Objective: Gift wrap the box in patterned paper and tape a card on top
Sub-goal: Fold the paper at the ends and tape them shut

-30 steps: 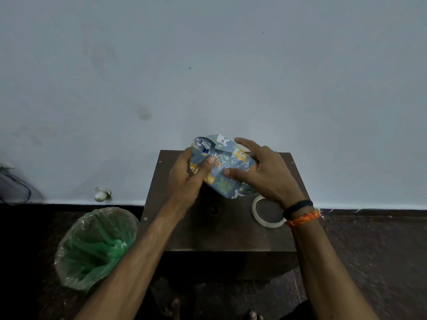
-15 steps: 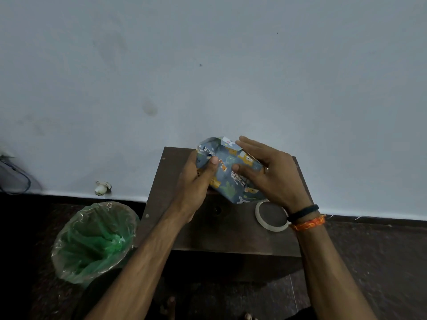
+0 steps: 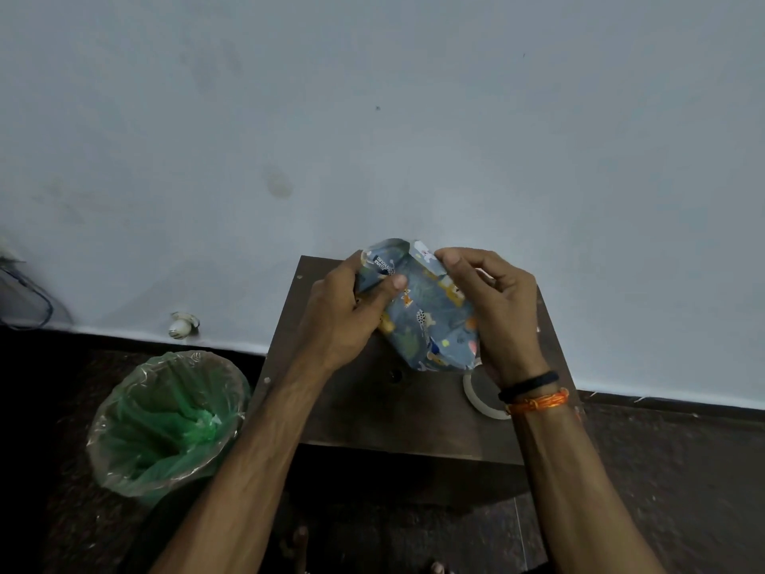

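- Head view: a person holds the wrapped box (image 3: 426,312), covered in blue animal-print paper, tilted above a small dark table (image 3: 372,408).
- Left hand (image 3: 343,312) grasps the box's left end, thumb pressed on the paper.
- Right hand (image 3: 496,308) curls around the right side, fingertips pinching a fold at the top edge.
- Tape roll (image 3: 476,397) lies on the table beneath the right wrist.
- Green-lined bin (image 3: 165,424) stands on the floor, left of the table.

Tape roll (image 3: 480,397) beside bare tabletop (image 3: 372,412); bin (image 3: 165,420) left.
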Tool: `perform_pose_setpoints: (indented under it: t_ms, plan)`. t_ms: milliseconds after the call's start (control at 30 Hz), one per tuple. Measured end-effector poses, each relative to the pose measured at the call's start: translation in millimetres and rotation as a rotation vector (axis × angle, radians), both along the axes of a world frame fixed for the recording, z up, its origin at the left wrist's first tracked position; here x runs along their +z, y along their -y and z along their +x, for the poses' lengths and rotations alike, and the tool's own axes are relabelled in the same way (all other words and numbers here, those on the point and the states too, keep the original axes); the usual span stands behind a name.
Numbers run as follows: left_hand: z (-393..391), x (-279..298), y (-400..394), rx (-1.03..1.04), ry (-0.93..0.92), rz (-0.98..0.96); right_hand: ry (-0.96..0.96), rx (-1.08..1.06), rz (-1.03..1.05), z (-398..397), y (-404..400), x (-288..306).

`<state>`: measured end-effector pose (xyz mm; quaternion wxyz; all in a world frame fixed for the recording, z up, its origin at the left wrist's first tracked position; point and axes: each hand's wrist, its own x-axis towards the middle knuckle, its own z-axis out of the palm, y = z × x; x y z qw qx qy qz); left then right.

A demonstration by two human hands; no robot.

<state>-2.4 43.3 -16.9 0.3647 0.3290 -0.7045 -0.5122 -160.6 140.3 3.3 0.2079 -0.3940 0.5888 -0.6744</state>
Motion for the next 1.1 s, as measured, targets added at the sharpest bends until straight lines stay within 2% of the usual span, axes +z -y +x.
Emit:
perform_pose_setpoints:
  t_ms: [200, 400, 567, 700, 933, 1100]
  plan:
    - [5.8, 6.7, 1.8, -0.031, 0.058, -0.079, 0.013, 0.123, 0.072, -5.8, -0.6, 0.5]
    - [6.2, 13.6, 2.0, -0.075, 0.093, -0.127, -0.263, 0.138, 0.184, -3.5, 2.3, -0.9]
    - [8.9, 12.3, 6.2, -0.114, 0.112, -0.159, -0.069, 0.275, 0.182, -7.6, 0.2, -1.5]
    - [7.1, 14.9, 4.1, -0.108, 0.135, -0.194, -0.054, 0.248, 0.181, -8.1, -1.3, 0.4]
    - [5.9, 27.7, -1.6, -0.115, 0.134, -0.210, -0.275, 0.196, 0.246, -19.0, -1.9, 12.2]
    - [9.5, 38.5, -3.4, -0.108, 0.117, -0.213, -0.280, 0.167, 0.204, -15.6, -1.8, 17.9]
